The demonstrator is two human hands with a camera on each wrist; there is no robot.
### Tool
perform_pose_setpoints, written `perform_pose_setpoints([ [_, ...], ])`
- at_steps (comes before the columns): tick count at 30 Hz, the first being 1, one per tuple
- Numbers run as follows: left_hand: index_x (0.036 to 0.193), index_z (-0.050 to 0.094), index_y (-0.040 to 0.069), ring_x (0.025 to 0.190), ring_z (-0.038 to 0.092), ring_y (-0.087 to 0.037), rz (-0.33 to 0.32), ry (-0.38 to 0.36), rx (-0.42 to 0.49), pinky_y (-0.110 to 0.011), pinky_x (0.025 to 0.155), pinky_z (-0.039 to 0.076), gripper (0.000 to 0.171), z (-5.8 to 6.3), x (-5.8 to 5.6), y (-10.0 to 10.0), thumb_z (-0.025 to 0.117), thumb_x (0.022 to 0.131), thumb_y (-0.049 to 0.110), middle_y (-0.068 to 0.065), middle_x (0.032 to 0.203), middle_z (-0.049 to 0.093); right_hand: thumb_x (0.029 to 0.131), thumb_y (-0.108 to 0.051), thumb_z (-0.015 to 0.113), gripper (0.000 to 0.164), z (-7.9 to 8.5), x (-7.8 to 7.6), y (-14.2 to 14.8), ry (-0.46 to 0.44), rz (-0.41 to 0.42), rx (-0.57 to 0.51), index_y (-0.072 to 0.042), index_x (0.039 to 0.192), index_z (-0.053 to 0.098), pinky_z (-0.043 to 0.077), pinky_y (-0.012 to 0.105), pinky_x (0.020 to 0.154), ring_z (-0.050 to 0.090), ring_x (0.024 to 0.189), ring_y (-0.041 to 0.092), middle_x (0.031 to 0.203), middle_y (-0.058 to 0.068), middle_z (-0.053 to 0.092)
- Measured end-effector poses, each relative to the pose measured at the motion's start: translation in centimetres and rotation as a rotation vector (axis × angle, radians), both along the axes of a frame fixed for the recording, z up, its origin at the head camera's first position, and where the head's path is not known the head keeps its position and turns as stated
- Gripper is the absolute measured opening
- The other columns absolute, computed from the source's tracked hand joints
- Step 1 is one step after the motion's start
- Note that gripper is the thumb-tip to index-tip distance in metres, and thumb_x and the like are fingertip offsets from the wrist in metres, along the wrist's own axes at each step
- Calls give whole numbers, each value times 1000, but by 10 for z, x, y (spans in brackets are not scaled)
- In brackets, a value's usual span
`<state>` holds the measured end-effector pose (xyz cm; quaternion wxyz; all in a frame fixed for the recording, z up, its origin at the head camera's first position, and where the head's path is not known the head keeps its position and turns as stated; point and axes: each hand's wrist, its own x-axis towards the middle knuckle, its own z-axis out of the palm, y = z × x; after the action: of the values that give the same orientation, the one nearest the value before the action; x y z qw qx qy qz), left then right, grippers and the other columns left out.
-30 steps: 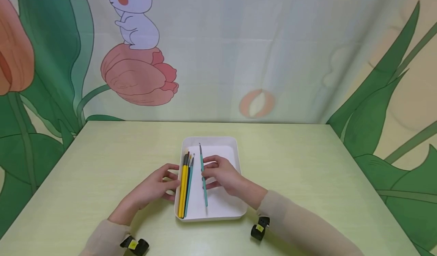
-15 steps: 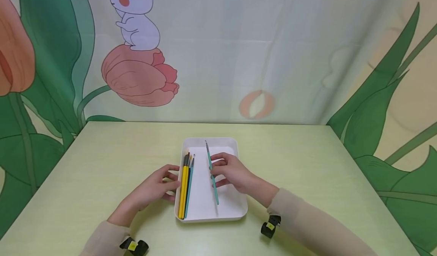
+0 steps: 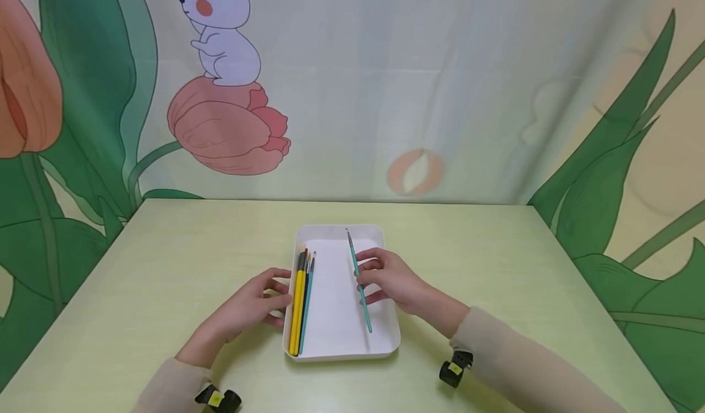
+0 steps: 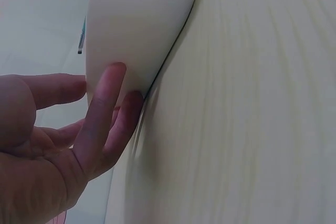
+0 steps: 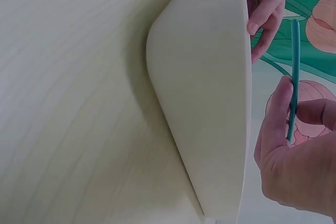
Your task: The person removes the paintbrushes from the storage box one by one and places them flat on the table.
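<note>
Over the right half of the white tray (image 3: 336, 350), my right hand (image 3: 393, 281) pinches a thin teal brush (image 3: 360, 282) between thumb and fingers, the shaft held off the tray floor with its tip pointing toward the tray's far edge. From the right wrist view I see the same brush (image 5: 293, 77) caught between my fingertips (image 5: 277, 109) just beside the tray's outer wall (image 5: 205, 103). My left hand (image 3: 254, 301) lies against the tray's left side; the left wrist view shows straight fingers (image 4: 105, 114) pressing on that wall (image 4: 136, 19), gripping nothing. Along the tray's left inner edge rest a yellow brush (image 3: 297, 306), a dark-handled brush (image 3: 302, 303) and another teal brush (image 3: 306, 300), side by side and touching. The tray sits on the pale green table (image 3: 496, 260).
</note>
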<state>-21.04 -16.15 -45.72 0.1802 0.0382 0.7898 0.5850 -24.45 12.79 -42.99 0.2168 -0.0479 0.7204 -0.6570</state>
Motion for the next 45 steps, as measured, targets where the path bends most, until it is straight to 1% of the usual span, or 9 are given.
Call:
perform_pose_setpoints([
  [7,147,44,3,93,65,-29,2,0,1,-41,75,63,52,-2,0,1,66,100,8,-20,123,52,92,3,64,47,4,4,12,4,-1,9,2,138,52,63,39,67,63,82,20,110,14,59],
  [16,147,44,3,93,65,-29,2,1,-4,-41,75,63,53,0,-1,1,66,100,9,-21,123,53,93,-1,64,48,9,1,32,23,-18,35,2,139,50,63,41,70,61,88,23,113,15,56],
  [22,148,44,3,93,65,-29,4,-2,-3,-41,75,63,53,1,-1,1,67,100,10,-21,123,53,94,-2,64,48,6,-1,43,34,-24,53,3,140,49,63,42,72,62,89,25,116,19,56],
  [27,147,44,3,92,65,-29,8,-6,1,-41,75,63,53,1,-1,2,67,100,10,-21,123,53,94,-2,64,51,3,-3,55,44,-28,42,5,142,46,63,43,73,65,92,27,120,23,57],
  [31,147,44,3,92,65,-29,14,-4,4,-42,74,63,52,1,0,2,66,100,8,-21,122,53,95,-1,62,51,3,-3,65,50,-31,28,6,143,45,63,41,72,65,92,25,118,22,57],
  [36,147,44,3,91,65,-29,14,-4,12,-42,74,63,53,-1,0,1,67,100,9,-21,123,52,97,-1,60,50,2,-3,80,42,-39,16,7,143,43,63,39,70,63,87,23,115,22,56],
  [45,147,44,3,92,65,-29,20,-7,2,-42,75,63,52,0,0,2,66,100,8,-21,122,52,97,-1,59,52,-3,-8,105,33,-66,50,8,145,40,63,40,73,62,87,22,116,23,55],
])
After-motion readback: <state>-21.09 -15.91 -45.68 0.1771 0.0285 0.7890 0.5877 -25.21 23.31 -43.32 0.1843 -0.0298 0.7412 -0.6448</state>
